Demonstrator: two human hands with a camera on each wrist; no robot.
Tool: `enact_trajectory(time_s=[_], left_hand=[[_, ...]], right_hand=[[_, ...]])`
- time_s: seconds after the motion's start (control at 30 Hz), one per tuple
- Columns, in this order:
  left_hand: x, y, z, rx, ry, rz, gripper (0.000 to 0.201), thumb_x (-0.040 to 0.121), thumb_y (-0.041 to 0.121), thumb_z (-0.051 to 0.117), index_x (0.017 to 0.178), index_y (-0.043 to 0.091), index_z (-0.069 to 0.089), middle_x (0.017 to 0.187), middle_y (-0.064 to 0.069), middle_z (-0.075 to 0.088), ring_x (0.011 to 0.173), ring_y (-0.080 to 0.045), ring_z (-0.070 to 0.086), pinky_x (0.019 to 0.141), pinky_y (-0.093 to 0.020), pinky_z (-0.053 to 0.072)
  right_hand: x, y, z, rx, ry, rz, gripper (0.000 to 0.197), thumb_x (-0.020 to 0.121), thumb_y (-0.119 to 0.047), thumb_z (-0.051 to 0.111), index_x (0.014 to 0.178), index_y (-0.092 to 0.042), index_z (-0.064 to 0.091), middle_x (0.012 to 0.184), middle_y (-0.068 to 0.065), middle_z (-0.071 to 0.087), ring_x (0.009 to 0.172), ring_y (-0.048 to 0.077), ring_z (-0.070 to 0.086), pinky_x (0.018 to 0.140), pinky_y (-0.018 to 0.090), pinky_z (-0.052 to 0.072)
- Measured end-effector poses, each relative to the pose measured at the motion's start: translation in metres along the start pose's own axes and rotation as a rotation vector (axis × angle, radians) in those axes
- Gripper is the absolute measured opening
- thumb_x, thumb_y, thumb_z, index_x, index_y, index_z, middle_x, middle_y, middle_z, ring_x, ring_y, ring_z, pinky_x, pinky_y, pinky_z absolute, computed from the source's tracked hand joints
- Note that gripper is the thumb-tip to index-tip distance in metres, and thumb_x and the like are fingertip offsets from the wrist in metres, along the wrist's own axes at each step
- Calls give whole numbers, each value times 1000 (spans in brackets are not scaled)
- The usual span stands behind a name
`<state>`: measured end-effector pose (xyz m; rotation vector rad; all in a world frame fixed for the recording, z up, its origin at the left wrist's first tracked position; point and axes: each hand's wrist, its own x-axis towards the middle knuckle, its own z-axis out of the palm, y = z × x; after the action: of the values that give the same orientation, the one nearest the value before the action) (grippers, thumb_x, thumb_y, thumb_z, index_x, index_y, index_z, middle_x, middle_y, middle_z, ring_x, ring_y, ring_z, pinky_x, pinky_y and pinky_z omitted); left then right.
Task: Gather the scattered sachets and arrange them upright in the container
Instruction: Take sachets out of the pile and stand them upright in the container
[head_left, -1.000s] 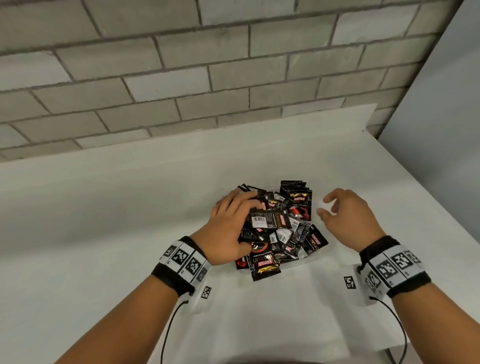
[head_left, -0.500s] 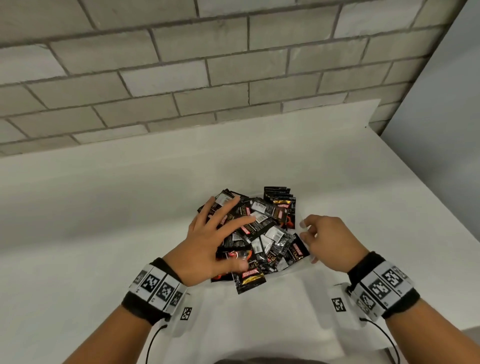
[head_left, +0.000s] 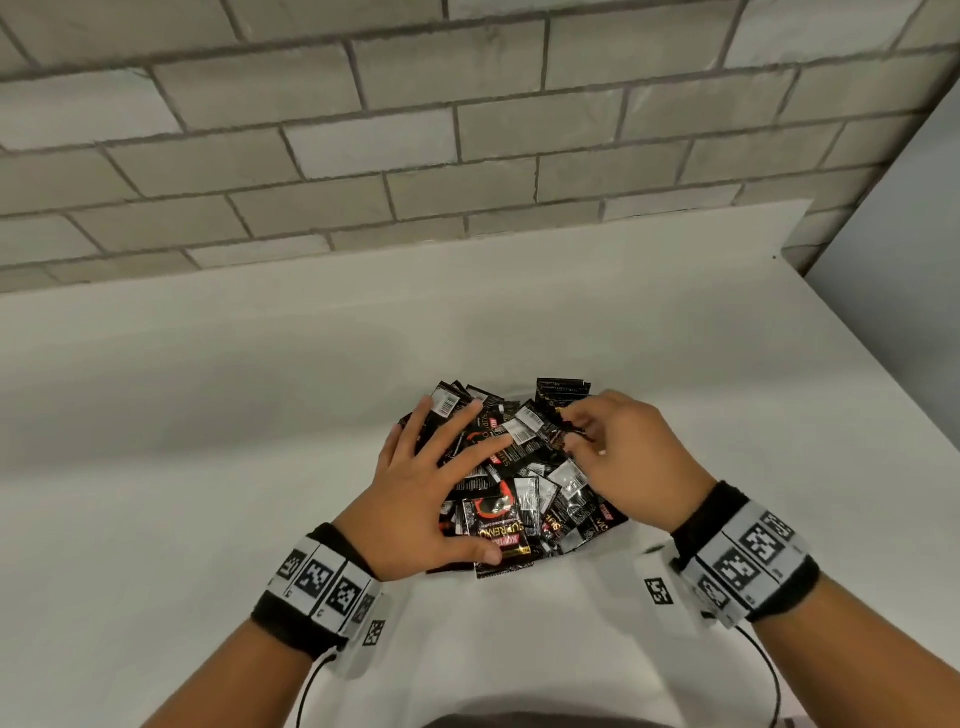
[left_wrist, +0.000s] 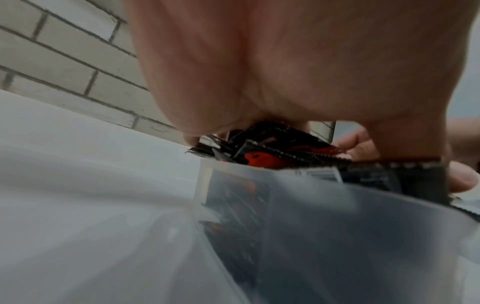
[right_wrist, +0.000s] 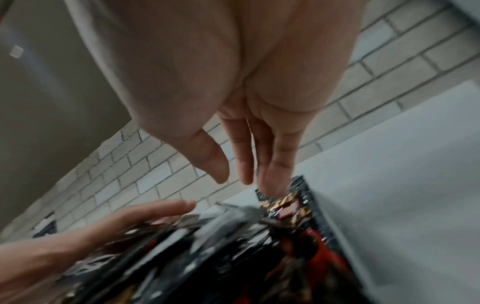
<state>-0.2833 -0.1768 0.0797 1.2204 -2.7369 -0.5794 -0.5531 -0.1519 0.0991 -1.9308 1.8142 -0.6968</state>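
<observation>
A heap of black sachets (head_left: 519, 483) with red and gold print fills a translucent plastic container (left_wrist: 337, 236) on the white table; from the head view the heap hides almost all of the container. My left hand (head_left: 467, 467) lies flat on the left of the heap, fingers spread, thumb on the front sachet. My right hand (head_left: 571, 428) hovers over the back right of the heap. Its fingertips (right_wrist: 272, 185) touch the top edge of an upright sachet (right_wrist: 288, 205), and the thumb stands apart from them. Sachets (left_wrist: 259, 158) poke above the container's rim under my left palm.
The white table (head_left: 208, 467) runs back to a grey brick wall (head_left: 467, 156). Its right edge (head_left: 857, 364) falls off beside a pale grey surface. Cables hang from both wrist bands near the table's front.
My left hand has gone from curled on the heap to flat with spread fingers. My right hand has moved left, from beside the heap onto its back right sachets.
</observation>
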Motion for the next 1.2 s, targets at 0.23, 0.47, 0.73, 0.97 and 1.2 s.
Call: enact_trajectory(time_s=[0.23, 0.47, 0.73, 0.97, 1.2], left_hand=[[4, 0, 0, -69, 0, 9, 113, 65, 87, 67, 155, 59, 5, 168, 21, -13, 155, -24, -23, 122, -68, 8], [0, 2, -6, -86, 15, 17, 119, 65, 86, 68, 158, 52, 1, 168, 22, -10, 155, -18, -22, 124, -64, 7], [-4, 9, -26, -156, 144, 13, 107, 77, 86, 56, 161, 42, 7, 168, 22, 4, 157, -11, -10, 126, -54, 7], [22, 46, -61, -216, 60, 57, 62, 96, 55, 57, 150, 33, 35, 109, 13, 72, 89, -6, 69, 80, -31, 55], [23, 23, -53, -460, 129, -45, 60, 106, 8, 39, 154, 43, 35, 101, 6, 61, 80, -14, 65, 81, -32, 56]], right_hand=[[7, -20, 29, -24, -293, 66, 41, 99, -36, 55, 135, -17, 51, 122, 3, 60, 109, 20, 57, 94, 37, 49], [5, -9, 21, 43, -163, 90, 26, 94, -14, 62, 120, -16, 67, 101, -1, 73, 84, 10, 63, 84, 27, 54], [5, -7, -20, 61, 74, -64, 28, 92, -2, 62, 111, -19, 73, 96, -2, 63, 81, 7, 58, 78, 25, 50], [4, -62, -37, 336, -60, -365, 23, 87, -7, 76, 106, -20, 75, 97, -12, 70, 90, 9, 68, 82, 18, 53], [18, -12, -23, -34, -299, 11, 38, 83, -21, 74, 118, -27, 61, 113, -9, 65, 97, 9, 63, 86, 29, 52]])
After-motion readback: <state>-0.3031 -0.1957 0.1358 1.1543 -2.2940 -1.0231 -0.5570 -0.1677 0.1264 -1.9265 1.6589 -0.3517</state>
